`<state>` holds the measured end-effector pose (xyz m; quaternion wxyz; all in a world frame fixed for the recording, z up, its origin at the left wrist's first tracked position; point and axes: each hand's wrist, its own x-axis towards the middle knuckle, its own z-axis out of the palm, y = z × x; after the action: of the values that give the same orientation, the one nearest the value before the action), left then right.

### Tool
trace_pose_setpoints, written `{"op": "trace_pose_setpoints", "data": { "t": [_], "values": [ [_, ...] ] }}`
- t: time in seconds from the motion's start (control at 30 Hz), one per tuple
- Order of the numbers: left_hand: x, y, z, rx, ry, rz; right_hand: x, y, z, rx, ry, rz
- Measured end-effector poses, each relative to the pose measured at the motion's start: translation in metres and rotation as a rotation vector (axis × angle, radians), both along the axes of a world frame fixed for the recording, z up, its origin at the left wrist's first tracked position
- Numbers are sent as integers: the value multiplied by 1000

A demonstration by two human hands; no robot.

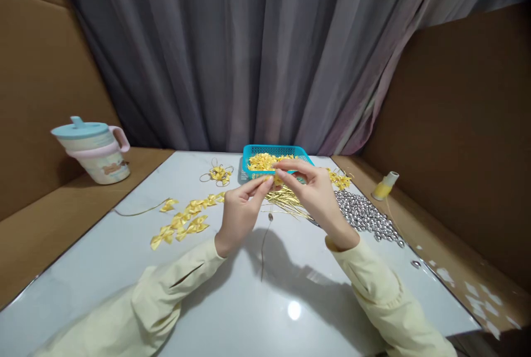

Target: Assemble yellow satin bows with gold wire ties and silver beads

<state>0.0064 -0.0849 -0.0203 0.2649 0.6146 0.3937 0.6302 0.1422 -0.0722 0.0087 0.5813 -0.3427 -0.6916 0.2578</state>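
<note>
Both of my hands are raised over the middle of the white table. My left hand (240, 210) pinches a small yellow ribbon bow (277, 180) between thumb and fingertips. On its other side, the thumb and forefinger of my right hand (317, 196) are also closed at the bow, partly covering it. Below my fingers a thin gold cord (263, 252) with a dark silver bead (270, 217) can be seen; whether it joins the bow I cannot tell. Just beyond my hands, a blue basket (274, 150) holds many yellow bows. A bundle of gold cords (290, 201) lies behind my fingers.
Loose yellow bows (180, 221) lie at left, near a beaded bow cluster (219, 173). Silver beads (365, 216) spread at right, with more yellow pieces (340, 179) behind. A thread spool (385, 186) and a lidded cup (93, 152) stand on cardboard at the sides.
</note>
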Motion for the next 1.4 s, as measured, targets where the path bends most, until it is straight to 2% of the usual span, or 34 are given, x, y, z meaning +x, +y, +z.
{"op": "trace_pose_setpoints", "data": {
  "t": [0.27, 0.4, 0.5, 0.57, 0.7, 0.8, 1.03, 1.23, 1.4],
  "values": [
    [-4, 0, 4, 15, 21, 29, 3, -1, -2, -21, 22, 98],
    [-6, 4, 7, 30, -49, -1, 9, 2, -5, -151, 208, 189],
    [-9, 7, 8, 56, -90, -6, 8, 8, -11, -286, 271, 267],
    [-11, 7, 8, 70, -80, 2, 5, 12, -16, -374, 294, 393],
    [-14, 6, 9, 85, -18, 22, -1, 16, -24, -514, 289, 735],
    [-16, 7, 10, 108, 44, 35, -1, 16, -25, -531, 267, 857],
    [-21, 10, 10, 206, 158, 50, 5, 17, -24, -535, 212, 892],
    [-20, 11, 7, 223, 152, -12, 1, 13, -24, -548, 225, 931],
    [-17, 12, 2, 178, 68, -101, -3, 12, -27, -515, 249, 834]
  ]
}}
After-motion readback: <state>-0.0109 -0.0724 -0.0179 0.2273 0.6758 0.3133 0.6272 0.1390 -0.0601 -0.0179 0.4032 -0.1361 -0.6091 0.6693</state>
